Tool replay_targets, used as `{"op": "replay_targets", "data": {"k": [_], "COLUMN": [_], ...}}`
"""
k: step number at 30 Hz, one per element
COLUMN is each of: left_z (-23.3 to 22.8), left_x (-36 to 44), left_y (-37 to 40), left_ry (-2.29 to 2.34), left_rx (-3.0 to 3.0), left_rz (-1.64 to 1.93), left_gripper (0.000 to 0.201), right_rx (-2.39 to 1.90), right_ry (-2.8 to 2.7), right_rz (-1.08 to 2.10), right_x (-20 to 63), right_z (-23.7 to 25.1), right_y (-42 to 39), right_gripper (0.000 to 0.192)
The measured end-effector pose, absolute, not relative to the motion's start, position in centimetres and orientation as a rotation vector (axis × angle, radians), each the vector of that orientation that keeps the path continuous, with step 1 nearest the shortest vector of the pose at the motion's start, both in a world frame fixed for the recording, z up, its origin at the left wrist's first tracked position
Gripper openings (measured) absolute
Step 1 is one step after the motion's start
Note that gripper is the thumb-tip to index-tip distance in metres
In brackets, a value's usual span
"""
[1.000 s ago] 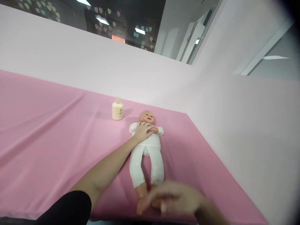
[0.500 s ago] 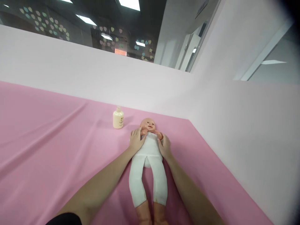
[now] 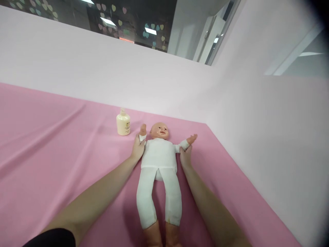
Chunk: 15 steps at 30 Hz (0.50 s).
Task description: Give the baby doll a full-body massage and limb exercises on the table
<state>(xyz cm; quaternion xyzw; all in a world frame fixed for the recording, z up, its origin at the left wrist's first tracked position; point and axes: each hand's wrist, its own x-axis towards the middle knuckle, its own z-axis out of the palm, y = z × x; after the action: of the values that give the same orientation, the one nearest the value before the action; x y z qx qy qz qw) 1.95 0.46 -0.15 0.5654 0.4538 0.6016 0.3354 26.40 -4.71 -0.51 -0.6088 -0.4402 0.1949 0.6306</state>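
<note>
A baby doll (image 3: 158, 154) with a white cloth body lies face up, its feet toward me. My left hand (image 3: 138, 148) is closed around the doll's arm on the left side, just below its small upturned hand. On the other side my right hand (image 3: 185, 156) grips the second doll arm near the wrist. Both doll arms are spread out from the torso. Left of the doll's head stands a cream pump bottle (image 3: 123, 124), upright and apart from my hands.
A pink cover (image 3: 64, 144) with soft creases lies over the surface. White walls (image 3: 102, 75) rise behind and at the right. Above the back wall is a dark window (image 3: 138, 20) with heart stickers and light reflections.
The doll's arms, folded in over its chest before, are now stretched outward to both sides. My hands have moved apart with them. The camera view has tilted down slightly.
</note>
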Motion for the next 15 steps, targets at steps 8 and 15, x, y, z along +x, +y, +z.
{"op": "replay_targets", "data": {"k": [8, 15], "left_z": [-0.3, 0.3], "left_x": [1.8, 1.7], "left_y": [0.4, 0.4], "left_ry": [1.109, 1.153], "left_rx": [1.867, 1.442], "left_rz": [1.391, 1.555], "left_gripper": [0.046, 0.036], "right_rx": [-1.307, -1.405], "right_ry": [-1.412, -1.075], "right_rz": [0.409, 0.499], "right_x": [25.1, 25.5], "right_z": [-0.2, -0.3], "right_y": [-4.8, -4.7], "right_gripper": [0.046, 0.035]}}
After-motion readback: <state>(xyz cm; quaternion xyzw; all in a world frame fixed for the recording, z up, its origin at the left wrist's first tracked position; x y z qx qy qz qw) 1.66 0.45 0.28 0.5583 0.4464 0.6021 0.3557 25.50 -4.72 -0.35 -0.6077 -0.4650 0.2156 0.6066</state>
